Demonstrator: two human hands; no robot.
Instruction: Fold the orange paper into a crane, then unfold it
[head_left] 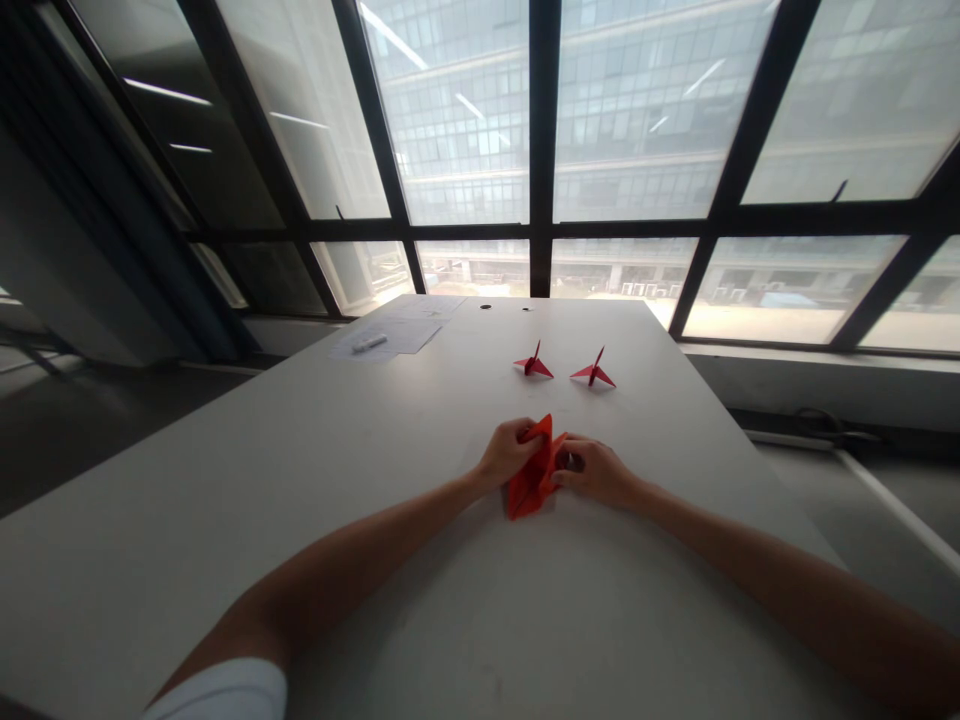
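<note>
Pinching the left side of a folded red-orange origami paper with the left hand, with thumb pressed over the near face and fingers bent behind the upper part. Gripping the right edge of the same paper with the right hand, with thumb and forefinger curled around a small gap and drawn together toward the tips at the paper. No telling the exact pose of the remaining right fingers, partly hidden.

Held tilted, with peak up and lower corner close above or on the white table; impossible to tell which. Just beyond the origami paper, standing side by side with wings spread: a red origami crane and, farther right, a second red origami crane. Well beyond the origami paper and to its left, lying flat: white paper sheets, with a white cylindrical object on top. Farthest beyond the origami paper: dark-framed windows.
</note>
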